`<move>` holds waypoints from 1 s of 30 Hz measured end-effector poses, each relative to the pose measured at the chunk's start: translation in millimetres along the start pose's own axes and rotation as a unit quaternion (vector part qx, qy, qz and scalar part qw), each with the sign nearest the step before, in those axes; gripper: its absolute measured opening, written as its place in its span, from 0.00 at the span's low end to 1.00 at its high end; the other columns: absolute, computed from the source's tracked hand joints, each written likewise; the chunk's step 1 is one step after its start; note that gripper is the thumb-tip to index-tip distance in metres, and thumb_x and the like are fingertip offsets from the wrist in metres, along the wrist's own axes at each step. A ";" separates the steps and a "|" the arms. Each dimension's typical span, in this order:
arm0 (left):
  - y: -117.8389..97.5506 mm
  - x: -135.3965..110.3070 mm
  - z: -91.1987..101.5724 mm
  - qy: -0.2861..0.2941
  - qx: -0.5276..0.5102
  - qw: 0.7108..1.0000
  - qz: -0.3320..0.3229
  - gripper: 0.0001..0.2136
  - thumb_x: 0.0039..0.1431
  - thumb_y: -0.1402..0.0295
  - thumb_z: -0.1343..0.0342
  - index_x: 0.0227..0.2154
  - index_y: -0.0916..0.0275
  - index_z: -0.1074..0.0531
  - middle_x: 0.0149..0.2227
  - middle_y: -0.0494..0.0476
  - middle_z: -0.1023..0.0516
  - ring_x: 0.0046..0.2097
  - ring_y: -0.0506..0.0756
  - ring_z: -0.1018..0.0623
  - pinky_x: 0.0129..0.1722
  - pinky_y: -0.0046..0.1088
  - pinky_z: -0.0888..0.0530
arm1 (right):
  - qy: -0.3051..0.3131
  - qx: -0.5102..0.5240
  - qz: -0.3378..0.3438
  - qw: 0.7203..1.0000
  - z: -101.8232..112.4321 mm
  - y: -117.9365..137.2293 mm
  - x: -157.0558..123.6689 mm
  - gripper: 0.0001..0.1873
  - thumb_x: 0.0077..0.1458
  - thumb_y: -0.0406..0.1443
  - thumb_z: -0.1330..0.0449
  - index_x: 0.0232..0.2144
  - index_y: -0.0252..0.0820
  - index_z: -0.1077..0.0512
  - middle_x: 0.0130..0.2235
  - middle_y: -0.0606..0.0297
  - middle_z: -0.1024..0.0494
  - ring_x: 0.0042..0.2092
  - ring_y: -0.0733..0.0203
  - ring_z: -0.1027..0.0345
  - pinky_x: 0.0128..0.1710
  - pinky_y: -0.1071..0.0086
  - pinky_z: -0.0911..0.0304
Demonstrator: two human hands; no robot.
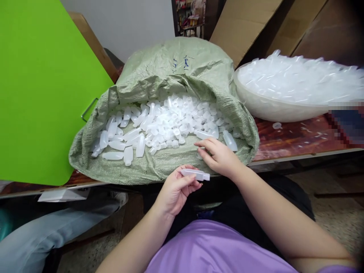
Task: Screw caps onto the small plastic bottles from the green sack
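Observation:
My left hand (176,191) pinches a small translucent plastic bottle (195,174) between thumb and fingers, its threaded neck pointing right. To the right and slightly above it, my right hand (217,155) hovers over the front of the sack's opening, fingers stretched out and a little apart. Nothing plainly shows in those fingers, though their undersides are hidden. Beyond both hands, a green woven sack (159,167) lies open with a heap of small translucent caps (176,121) in it. Several similar bottles (140,146) lie among them, mostly on the left side.
At the right stands a wide translucent bowl (264,108) heaped with clear plastic pieces. A bright green board (42,94) leans at the left, with cardboard boxes (244,26) behind. One loose clear piece (276,125) lies on the reddish table (287,140). Another person's leg (57,231) shows lower left.

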State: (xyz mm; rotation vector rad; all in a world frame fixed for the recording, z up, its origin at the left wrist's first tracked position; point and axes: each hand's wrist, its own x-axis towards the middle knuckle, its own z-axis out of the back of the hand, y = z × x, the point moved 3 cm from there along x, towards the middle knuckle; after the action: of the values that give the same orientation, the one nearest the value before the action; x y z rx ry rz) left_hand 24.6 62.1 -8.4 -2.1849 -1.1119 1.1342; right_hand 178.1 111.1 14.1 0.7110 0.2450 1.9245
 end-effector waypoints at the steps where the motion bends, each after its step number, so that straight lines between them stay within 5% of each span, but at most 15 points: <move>1: -0.7 -1.1 1.8 0.001 -0.002 1.000 0.001 0.18 0.42 0.74 0.34 0.36 0.66 0.33 0.29 0.52 0.26 0.26 0.46 0.27 0.34 0.26 0.25 | 0.022 -0.003 -0.004 1.000 -1.1 1.4 -0.7 0.16 0.58 0.38 0.49 0.47 0.40 0.33 0.43 0.57 0.28 0.44 0.57 0.32 0.43 0.66 0.36; 5: -5.2 -4.7 8.5 -0.026 -0.005 0.999 -0.033 0.17 0.43 0.74 0.35 0.37 0.65 0.33 0.32 0.52 0.25 0.26 0.45 0.26 0.33 0.23 0.25 | 0.082 -0.062 -0.015 0.995 -8.2 1.8 -3.1 0.13 0.57 0.36 0.47 0.44 0.40 0.31 0.42 0.56 0.28 0.44 0.53 0.33 0.44 0.61 0.36; 9: -11.9 -9.8 13.7 -0.068 0.015 0.993 -0.097 0.17 0.42 0.70 0.34 0.35 0.64 0.33 0.32 0.51 0.25 0.27 0.46 0.25 0.33 0.22 0.26 | 0.021 -0.071 -0.046 0.996 -9.4 -3.2 -9.9 0.18 0.56 0.36 0.46 0.49 0.36 0.35 0.42 0.53 0.28 0.46 0.50 0.33 0.45 0.58 0.36; 13: -14.4 -16.0 16.3 -0.084 0.074 0.983 -0.149 0.16 0.45 0.64 0.35 0.34 0.63 0.34 0.30 0.50 0.25 0.26 0.47 0.25 0.31 0.23 0.26 | 0.010 -0.079 -0.037 0.996 -5.1 -0.8 -20.9 0.13 0.57 0.38 0.46 0.43 0.39 0.31 0.39 0.55 0.26 0.42 0.50 0.31 0.42 0.58 0.34; 18: -12.0 -20.8 19.7 -0.079 0.177 0.966 -0.174 0.14 0.48 0.63 0.38 0.36 0.63 0.31 0.27 0.49 0.26 0.23 0.45 0.29 0.27 0.20 0.31 | -0.087 0.181 -0.015 0.979 8.7 23.6 -39.2 0.12 0.54 0.39 0.42 0.42 0.45 0.31 0.39 0.60 0.26 0.41 0.57 0.30 0.42 0.64 0.33; 21: -7.2 -21.2 19.0 -0.035 0.165 0.977 -0.131 0.12 0.46 0.64 0.36 0.30 0.64 0.31 0.23 0.49 0.27 0.23 0.45 0.30 0.26 0.19 0.33 | -0.143 0.320 -0.006 0.937 15.1 46.3 -44.8 0.11 0.52 0.39 0.39 0.39 0.46 0.32 0.36 0.63 0.24 0.38 0.60 0.28 0.39 0.66 0.33; 25: 1.9 -22.9 13.9 0.015 0.089 0.995 -0.028 0.14 0.45 0.59 0.37 0.26 0.64 0.32 0.19 0.48 0.32 0.21 0.46 0.34 0.20 0.20 0.35 | -0.111 0.253 0.150 0.949 13.5 75.6 -39.0 0.14 0.56 0.41 0.44 0.43 0.42 0.30 0.34 0.62 0.22 0.36 0.64 0.29 0.38 0.70 0.34; 30: 12.2 -22.1 16.4 0.017 -0.003 0.996 0.085 0.14 0.46 0.57 0.38 0.27 0.63 0.31 0.14 0.43 0.40 0.14 0.43 0.43 0.16 0.20 0.38 | -0.127 0.217 0.176 0.952 9.4 70.2 -35.6 0.15 0.59 0.44 0.48 0.36 0.40 0.28 0.34 0.61 0.23 0.36 0.68 0.29 0.39 0.76 0.34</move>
State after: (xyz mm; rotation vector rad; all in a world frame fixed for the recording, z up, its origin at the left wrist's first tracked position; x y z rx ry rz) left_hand 9.1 37.2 -15.5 -2.3310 -0.9298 1.1594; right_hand 140.9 46.5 41.3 1.3622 0.4073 2.1063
